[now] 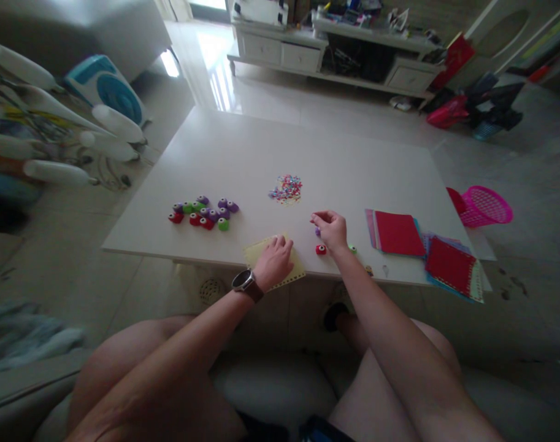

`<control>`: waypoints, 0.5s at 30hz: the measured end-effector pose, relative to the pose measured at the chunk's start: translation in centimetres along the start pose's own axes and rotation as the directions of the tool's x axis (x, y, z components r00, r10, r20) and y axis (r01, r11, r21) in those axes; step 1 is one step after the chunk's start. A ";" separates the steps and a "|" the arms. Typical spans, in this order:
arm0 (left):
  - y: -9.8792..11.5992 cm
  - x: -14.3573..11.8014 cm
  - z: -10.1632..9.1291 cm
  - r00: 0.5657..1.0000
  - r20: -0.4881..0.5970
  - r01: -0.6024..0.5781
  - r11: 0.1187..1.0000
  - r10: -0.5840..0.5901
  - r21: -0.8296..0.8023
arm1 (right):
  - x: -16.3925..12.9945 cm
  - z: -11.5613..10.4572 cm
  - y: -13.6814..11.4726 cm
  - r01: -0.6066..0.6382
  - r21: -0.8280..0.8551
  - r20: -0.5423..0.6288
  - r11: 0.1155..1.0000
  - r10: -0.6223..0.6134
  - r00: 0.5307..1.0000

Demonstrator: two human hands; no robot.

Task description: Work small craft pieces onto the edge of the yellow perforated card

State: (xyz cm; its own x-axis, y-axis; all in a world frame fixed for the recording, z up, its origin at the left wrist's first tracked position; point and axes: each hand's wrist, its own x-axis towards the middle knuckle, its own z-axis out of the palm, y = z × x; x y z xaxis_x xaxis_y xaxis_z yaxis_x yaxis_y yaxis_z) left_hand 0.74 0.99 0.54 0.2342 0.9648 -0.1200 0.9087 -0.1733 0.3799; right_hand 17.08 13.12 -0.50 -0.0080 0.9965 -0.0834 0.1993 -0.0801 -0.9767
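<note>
Two hands working at the desk's [243, 153] near edge: left hand [274, 261] pressing flat, pinning yellow sheet [294, 271]; right hand [331, 228] pinching something tiny (unclear what) beside red punch [321, 249].

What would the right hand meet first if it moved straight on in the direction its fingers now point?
The right hand points up-left across the table, so probably the heap of coloured paper bits; bare tabletop lies between them.

A home living room is showing here: a low white table [243, 153] is standing on glossy tiles [270, 98], facing a cluttered media cabinet [326, 55] beside a sofa [77, 31].
</note>
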 end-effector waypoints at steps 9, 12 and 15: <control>0.1 -0.3 0.4 0.995 0.065 -0.081 0.997 0.082 -0.015 | 0.4 -0.2 0.0 0.044 -0.067 -0.010 0.997 -0.045 0.999; 0.1 -0.5 0.4 0.991 0.082 -0.101 0.995 0.102 -0.012 | 0.1 -0.2 -0.2 0.062 -0.113 0.063 0.992 -0.055 0.996; 0.2 -0.7 0.3 0.988 0.104 -0.112 0.994 0.114 -0.019 | -0.1 -0.2 -0.2 0.078 -0.144 0.070 0.987 -0.069 0.995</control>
State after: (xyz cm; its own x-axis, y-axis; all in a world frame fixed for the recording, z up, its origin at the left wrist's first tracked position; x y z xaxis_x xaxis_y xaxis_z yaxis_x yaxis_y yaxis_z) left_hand 0.85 0.24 0.42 0.3705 0.9129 -0.1711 0.8700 -0.2766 0.4082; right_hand 17.19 13.08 -0.23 -0.0899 0.9955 -0.0297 0.3367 0.0023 -0.9416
